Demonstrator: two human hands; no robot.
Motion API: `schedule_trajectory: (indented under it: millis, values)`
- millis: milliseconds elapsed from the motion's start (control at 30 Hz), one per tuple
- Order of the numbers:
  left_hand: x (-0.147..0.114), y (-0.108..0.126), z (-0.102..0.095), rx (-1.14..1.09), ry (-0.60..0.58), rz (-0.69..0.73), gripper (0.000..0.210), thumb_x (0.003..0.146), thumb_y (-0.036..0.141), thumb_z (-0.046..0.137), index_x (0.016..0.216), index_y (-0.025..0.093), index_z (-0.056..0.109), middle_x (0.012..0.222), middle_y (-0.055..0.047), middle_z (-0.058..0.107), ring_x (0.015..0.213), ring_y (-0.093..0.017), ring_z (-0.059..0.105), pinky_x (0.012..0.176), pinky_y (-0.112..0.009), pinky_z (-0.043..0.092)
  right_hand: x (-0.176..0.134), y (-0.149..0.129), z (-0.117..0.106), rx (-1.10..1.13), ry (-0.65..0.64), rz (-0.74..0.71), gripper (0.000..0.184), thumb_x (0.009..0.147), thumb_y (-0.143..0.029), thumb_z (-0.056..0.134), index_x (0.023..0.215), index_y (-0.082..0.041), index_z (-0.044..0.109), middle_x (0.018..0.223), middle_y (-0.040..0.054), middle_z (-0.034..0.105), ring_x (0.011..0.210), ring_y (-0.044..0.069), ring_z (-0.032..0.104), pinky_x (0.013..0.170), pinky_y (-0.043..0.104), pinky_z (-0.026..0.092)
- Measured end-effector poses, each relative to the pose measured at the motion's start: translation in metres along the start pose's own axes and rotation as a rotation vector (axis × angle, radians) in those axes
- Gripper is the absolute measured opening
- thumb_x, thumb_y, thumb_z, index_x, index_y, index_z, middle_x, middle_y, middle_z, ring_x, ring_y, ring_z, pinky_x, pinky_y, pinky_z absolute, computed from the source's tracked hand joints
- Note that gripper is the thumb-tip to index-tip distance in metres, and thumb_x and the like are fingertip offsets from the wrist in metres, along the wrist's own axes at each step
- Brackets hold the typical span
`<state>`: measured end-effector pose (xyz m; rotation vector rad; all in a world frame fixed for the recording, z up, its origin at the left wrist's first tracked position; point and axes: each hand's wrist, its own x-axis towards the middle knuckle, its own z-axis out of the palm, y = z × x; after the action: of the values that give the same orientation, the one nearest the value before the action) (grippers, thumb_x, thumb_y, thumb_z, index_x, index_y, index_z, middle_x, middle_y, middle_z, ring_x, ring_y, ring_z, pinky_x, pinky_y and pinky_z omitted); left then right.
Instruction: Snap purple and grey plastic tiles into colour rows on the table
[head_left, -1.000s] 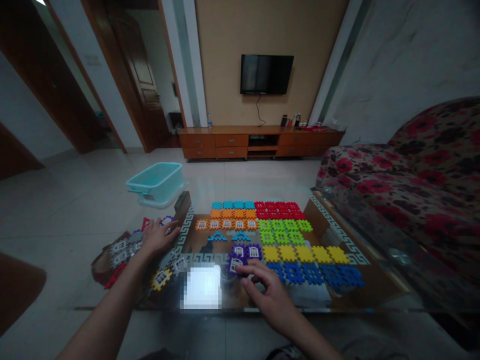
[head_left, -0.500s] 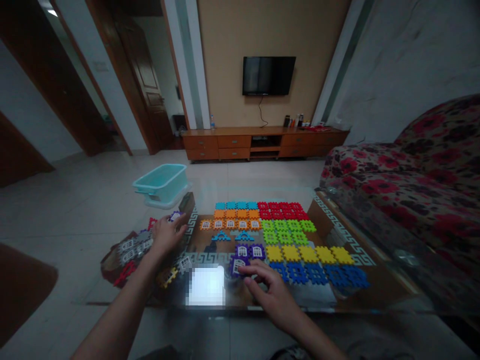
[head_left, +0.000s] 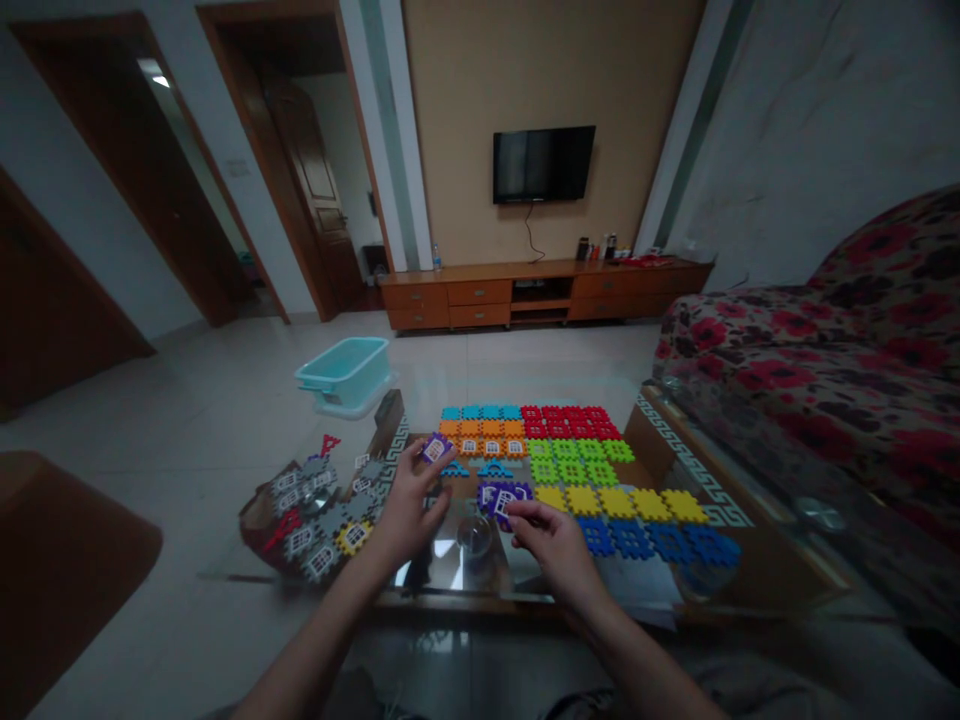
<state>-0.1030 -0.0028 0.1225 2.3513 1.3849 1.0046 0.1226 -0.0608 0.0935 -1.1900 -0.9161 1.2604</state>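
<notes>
In my left hand (head_left: 409, 505) is a purple window block (head_left: 436, 449) with a white frame, held above the glass table near the orange row. My right hand (head_left: 551, 540) pinches another purple window block (head_left: 504, 503) at its right edge, tilted, in front of purple blocks on the table that it partly hides. Yellow blocks (head_left: 583, 500) lie right of the purple ones, with blue blocks (head_left: 631, 538) nearer me. Orange window blocks (head_left: 492, 448) and two light-blue arched pieces (head_left: 495, 469) lie beyond.
Grey window blocks (head_left: 300, 541), a yellow one (head_left: 354, 537) and red pieces (head_left: 330, 444) lie mixed at the table's left. Green blocks (head_left: 570, 471) and red blocks (head_left: 566, 421) form rows at the back right. A turquoise tub (head_left: 345, 370) stands on the floor beyond the table.
My left hand has moved right from the mixed pile, carrying its purple window block. My right hand has raised a purple window block. The view has shifted slightly.
</notes>
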Motion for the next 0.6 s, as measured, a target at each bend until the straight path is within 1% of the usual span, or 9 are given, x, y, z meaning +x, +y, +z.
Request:
schedule_trajectory:
  millis: [67, 100, 200, 267, 333, 400, 500, 600]
  values:
    - [-0.012, 0.013, 0.005, -0.048, 0.022, -0.001, 0.053, 0.093, 0.020, 0.055, 0.143, 0.037, 0.050, 0.149, -0.007, 0.027, 0.141, -0.029, 0.035, 0.117, -0.052, 0.034, -0.001, -0.004, 0.001, 0.051, 0.008, -0.002, 0.046, 0.059, -0.050, 0.088, 0.087, -0.017, 0.072, 0.079, 0.0064, 0.072, 0.074, 0.022, 0.067, 0.062, 0.031, 0.053]
    - [-0.018, 0.017, 0.009, -0.071, 0.028, -0.002, 0.054, 0.093, 0.018, 0.055, 0.143, 0.038, 0.050, 0.150, -0.007, 0.027, 0.141, -0.028, 0.036, 0.117, -0.051, 0.035, -0.002, -0.005, 0.001, 0.070, 0.012, -0.004, 0.049, 0.059, -0.049, 0.089, 0.091, -0.018, 0.070, 0.080, 0.0056, 0.072, 0.074, 0.022, 0.068, 0.061, 0.031, 0.053]
    - [-0.033, 0.026, 0.019, -0.122, 0.012, 0.010, 0.058, 0.091, 0.014, 0.056, 0.143, 0.039, 0.049, 0.151, -0.007, 0.027, 0.141, -0.028, 0.036, 0.116, -0.051, 0.037, -0.003, -0.007, 0.002, 0.117, 0.022, -0.010, 0.067, 0.063, -0.045, 0.089, 0.118, -0.021, 0.061, 0.082, 0.0031, 0.072, 0.073, 0.021, 0.069, 0.063, 0.030, 0.054]
    - [-0.038, 0.031, 0.023, -0.145, -0.013, 0.028, 0.061, 0.090, 0.011, 0.056, 0.144, 0.039, 0.048, 0.152, -0.007, 0.026, 0.143, -0.029, 0.033, 0.116, -0.050, 0.037, -0.003, -0.007, 0.002, 0.160, 0.014, 0.003, 0.077, 0.065, -0.042, 0.089, 0.130, -0.022, 0.053, 0.087, 0.0026, 0.072, 0.076, 0.019, 0.070, 0.068, 0.031, 0.056]
    - [-0.040, 0.038, 0.026, -0.173, -0.031, 0.044, 0.063, 0.089, 0.009, 0.056, 0.144, 0.039, 0.048, 0.154, -0.007, 0.024, 0.144, -0.029, 0.032, 0.117, -0.050, 0.036, -0.002, -0.007, 0.001, 0.203, 0.001, 0.031, 0.076, 0.065, -0.040, 0.090, 0.129, -0.021, 0.055, 0.093, 0.0040, 0.073, 0.081, 0.019, 0.071, 0.074, 0.032, 0.058]
    - [-0.040, 0.045, 0.029, -0.208, -0.037, 0.045, 0.063, 0.089, 0.007, 0.055, 0.143, 0.039, 0.049, 0.155, -0.007, 0.023, 0.143, -0.029, 0.034, 0.117, -0.050, 0.035, 0.000, -0.008, 0.000, 0.220, -0.003, 0.063, 0.071, 0.064, -0.041, 0.090, 0.124, -0.019, 0.060, 0.099, 0.0059, 0.074, 0.086, 0.020, 0.070, 0.076, 0.032, 0.058]
    - [-0.042, 0.056, 0.033, -0.265, -0.045, 0.019, 0.063, 0.089, 0.006, 0.053, 0.143, 0.039, 0.050, 0.155, -0.007, 0.025, 0.141, -0.028, 0.037, 0.117, -0.050, 0.037, 0.004, -0.008, -0.004, 0.190, 0.040, 0.101, 0.069, 0.062, -0.042, 0.091, 0.120, -0.019, 0.063, 0.100, 0.0074, 0.075, 0.085, 0.020, 0.070, 0.070, 0.028, 0.057]
    - [-0.046, 0.064, 0.036, -0.307, -0.074, 0.027, 0.067, 0.086, 0.005, 0.054, 0.143, 0.040, 0.049, 0.156, -0.006, 0.024, 0.144, -0.030, 0.033, 0.117, -0.051, 0.037, 0.004, -0.010, -0.005, 0.175, 0.072, 0.124, 0.069, 0.060, -0.042, 0.093, 0.118, -0.019, 0.064, 0.098, 0.0079, 0.077, 0.082, 0.020, 0.070, 0.066, 0.026, 0.055]
